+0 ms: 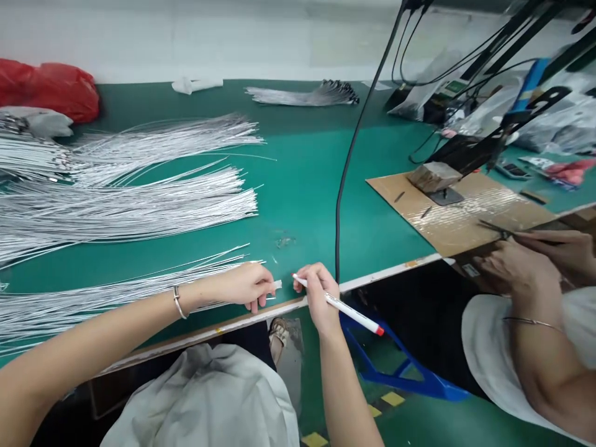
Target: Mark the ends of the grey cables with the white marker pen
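My left hand [249,287] is closed by the table's front edge, fingertips pinched on a small white piece [278,284]. Whether that piece joins onto a wire under the hand is hidden. In my right hand [321,297], just across from it, is a white marker pen [354,314] with a red end. The pen slants, its red tip pointing left toward the white piece, a short gap apart. Beneath my left hand and forearm lies a bundle of thin silvery-white wires [116,292].
Larger wire bundles [186,202] spread over the green table [298,180], left side. Farther back are a red bag [56,90] and a dark-ended bundle [307,95]. A black cable [349,161] hangs down at centre. Right, a co-worker's hands [521,264] hold scissors near cardboard [493,214].
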`<state>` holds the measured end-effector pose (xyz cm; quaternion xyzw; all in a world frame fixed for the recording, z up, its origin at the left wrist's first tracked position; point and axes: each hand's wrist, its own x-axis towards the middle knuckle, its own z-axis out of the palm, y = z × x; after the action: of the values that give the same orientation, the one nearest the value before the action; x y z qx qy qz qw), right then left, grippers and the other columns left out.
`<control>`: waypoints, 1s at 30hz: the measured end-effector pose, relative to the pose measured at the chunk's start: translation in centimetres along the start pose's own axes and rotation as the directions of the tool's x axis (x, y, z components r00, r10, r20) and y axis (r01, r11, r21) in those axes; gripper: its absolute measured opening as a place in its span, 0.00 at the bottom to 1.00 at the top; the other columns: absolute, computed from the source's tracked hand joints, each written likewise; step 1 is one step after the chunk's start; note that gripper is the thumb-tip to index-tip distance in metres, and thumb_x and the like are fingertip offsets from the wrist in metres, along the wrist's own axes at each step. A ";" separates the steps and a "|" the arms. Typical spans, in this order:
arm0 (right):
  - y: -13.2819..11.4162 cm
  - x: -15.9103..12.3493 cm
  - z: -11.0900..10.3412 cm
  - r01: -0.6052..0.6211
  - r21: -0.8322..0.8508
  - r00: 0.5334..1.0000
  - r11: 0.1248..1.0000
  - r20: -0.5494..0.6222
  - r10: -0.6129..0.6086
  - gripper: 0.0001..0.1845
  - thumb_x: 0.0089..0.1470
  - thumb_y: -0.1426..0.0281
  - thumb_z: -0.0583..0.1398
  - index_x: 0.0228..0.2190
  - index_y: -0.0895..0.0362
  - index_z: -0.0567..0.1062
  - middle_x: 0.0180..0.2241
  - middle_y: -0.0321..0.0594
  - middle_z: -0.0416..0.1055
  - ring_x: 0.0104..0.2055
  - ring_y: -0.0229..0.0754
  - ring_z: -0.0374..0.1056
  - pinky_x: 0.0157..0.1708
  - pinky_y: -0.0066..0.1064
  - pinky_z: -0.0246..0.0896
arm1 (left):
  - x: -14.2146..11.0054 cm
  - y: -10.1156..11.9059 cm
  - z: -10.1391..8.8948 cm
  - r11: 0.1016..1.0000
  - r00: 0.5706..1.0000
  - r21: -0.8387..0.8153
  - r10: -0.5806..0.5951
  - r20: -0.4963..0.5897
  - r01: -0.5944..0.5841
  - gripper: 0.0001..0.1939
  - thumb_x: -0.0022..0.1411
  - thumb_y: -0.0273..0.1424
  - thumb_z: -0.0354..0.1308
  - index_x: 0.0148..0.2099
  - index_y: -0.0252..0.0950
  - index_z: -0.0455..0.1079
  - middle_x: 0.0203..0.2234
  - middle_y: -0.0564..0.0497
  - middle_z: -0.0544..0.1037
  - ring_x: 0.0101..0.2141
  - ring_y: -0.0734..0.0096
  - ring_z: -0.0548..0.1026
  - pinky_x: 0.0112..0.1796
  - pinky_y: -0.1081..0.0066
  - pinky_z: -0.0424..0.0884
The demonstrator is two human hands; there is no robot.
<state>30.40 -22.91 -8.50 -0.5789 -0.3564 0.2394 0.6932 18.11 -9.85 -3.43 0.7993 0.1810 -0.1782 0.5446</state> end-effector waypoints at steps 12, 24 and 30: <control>0.6 -0.5 0.0 0.163 -0.424 0.975 0.891 -0.070 -0.211 0.17 0.52 0.69 0.59 0.14 0.57 0.68 0.13 0.30 0.59 0.17 0.31 0.54 0.18 0.26 0.49 | 0.7 -0.6 -0.1 0.998 1.000 -0.056 0.007 0.019 -0.006 0.15 0.65 0.36 0.47 0.31 0.31 0.66 0.24 0.50 0.76 0.18 0.79 0.73 0.18 0.82 0.65; -0.4 -0.4 0.0 0.202 -0.542 0.970 0.816 -0.004 -0.243 0.16 0.53 0.70 0.58 0.16 0.57 0.71 0.13 0.31 0.64 0.14 0.31 0.57 0.16 0.25 0.53 | 0.7 -0.4 -0.1 0.999 1.000 -0.036 0.024 0.010 -0.024 0.14 0.64 0.34 0.48 0.30 0.32 0.67 0.23 0.51 0.76 0.19 0.78 0.74 0.19 0.82 0.65; -0.3 -0.5 0.2 0.213 -0.557 0.966 0.803 -0.002 -0.258 0.15 0.52 0.71 0.59 0.16 0.57 0.71 0.13 0.31 0.65 0.15 0.31 0.58 0.16 0.25 0.53 | 0.7 -0.4 -0.1 1.000 1.000 -0.018 0.026 0.011 -0.026 0.13 0.64 0.32 0.48 0.29 0.32 0.67 0.22 0.52 0.76 0.19 0.78 0.75 0.19 0.83 0.65</control>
<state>29.97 -23.22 -8.28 -0.7143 -0.4520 0.0157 0.5341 18.55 -9.52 -4.10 0.7956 0.1692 -0.1742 0.5550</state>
